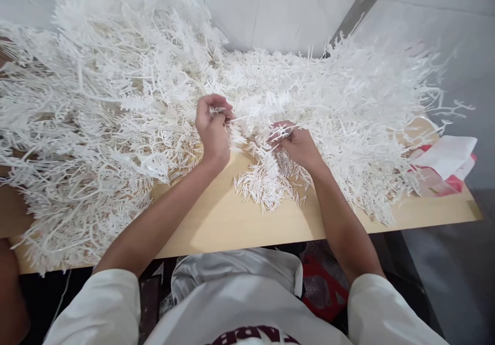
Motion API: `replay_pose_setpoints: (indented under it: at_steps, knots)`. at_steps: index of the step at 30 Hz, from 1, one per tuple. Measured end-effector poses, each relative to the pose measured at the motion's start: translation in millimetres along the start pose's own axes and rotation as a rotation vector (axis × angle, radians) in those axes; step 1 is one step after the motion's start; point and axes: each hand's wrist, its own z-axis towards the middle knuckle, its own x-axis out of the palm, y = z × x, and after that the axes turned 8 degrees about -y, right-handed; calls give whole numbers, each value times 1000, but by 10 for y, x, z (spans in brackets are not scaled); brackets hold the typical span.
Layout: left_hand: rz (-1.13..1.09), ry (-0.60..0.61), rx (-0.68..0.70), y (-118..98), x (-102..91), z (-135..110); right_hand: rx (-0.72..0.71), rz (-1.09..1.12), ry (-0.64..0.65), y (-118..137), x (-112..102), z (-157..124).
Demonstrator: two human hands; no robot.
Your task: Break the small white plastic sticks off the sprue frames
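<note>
My left hand (212, 131) is closed with its fingers curled round a small white branched plastic piece (217, 110), at the front of a big tangled heap. A little to its right and lower, my right hand (298, 144) pinches a white branched plastic strand (284, 132). Between and below both hands lies a low pile of short thin white sticks (266, 185) on the wooden table (247, 231). Fingertips of both hands are partly hidden by the white strands.
A tall heap of white branched plastic (135, 66) covers the left and back of the table, and more white plastic (356, 113) spreads to the right. At the right end sits a pink and white bag (444, 167). A tiled wall (286, 15) stands behind. Part of another person's arm (11, 288) shows at the left edge.
</note>
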Motion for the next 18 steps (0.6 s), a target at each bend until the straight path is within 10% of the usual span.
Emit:
replay_pose_setpoints:
  at_steps: [4, 7, 11, 18]
  knots:
    - [108, 211, 162, -366, -128, 341, -43, 156, -209, -8, 0, 41]
    - [530, 642, 372, -615, -222, 422, -18, 229, -314, 31, -7, 44]
    - [879, 936, 367, -584, -202, 305, 26, 293, -232, 120, -11, -3]
    - [801, 599, 388, -297, -265, 476, 43, 341, -259, 129, -44, -13]
